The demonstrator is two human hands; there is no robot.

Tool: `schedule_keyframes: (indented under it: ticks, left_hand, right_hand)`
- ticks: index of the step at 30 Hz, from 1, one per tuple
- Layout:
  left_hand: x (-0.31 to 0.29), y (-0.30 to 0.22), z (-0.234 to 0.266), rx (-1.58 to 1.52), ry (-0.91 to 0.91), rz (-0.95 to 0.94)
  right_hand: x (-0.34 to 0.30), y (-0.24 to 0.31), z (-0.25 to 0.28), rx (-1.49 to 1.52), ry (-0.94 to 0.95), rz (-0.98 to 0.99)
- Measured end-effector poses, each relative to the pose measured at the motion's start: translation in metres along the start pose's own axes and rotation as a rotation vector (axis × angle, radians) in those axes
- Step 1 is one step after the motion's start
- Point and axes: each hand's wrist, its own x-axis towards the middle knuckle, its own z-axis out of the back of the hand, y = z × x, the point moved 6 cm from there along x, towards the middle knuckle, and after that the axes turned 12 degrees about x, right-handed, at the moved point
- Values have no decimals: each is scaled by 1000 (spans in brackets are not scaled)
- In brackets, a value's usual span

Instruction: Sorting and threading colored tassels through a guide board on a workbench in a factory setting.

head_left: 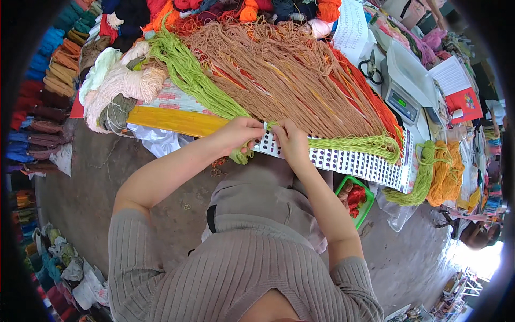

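Observation:
Both my hands meet at the near edge of the table, over a white strip punched with rows of round holes (343,160). Green yarn (188,80) runs from the upper left down to my left hand (242,133), whose fingers are pinched on it. Close beside it, my right hand (292,140) is closed with its fingertips on the green strands at the strip. More green yarn (365,146) lies along the strip to the right of my hand. Beyond my hands, long brown yarn strands (284,80) fan out over red and orange ones. The exact strands between my fingertips are too small to tell.
A yellow board (177,121) and pale yarn skeins (134,83) lie to the left. Black scissors (371,70) and a digital scale (402,102) are at the right. Green (421,177) and orange skeins (448,169) hang off the right end. Below is a green basket (367,206).

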Motion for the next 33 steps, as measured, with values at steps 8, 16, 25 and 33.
schedule_keyframes:
  ticks: [8,16,25,33]
  left_hand:
    - [5,1,2,200,-175,-77]
    - [10,-4,3,86,-131,34]
    - [15,-8,3,102,-105,57]
    - [17,-3,6,305,-203,-44]
  right_hand:
    - [-6,6,-5,-278,-94,208]
    - [-13,15,-8,-334,-106,406]
    - [-2,14,-2,-117,37,127]
    - [16,6,-4,-307,188,-98]
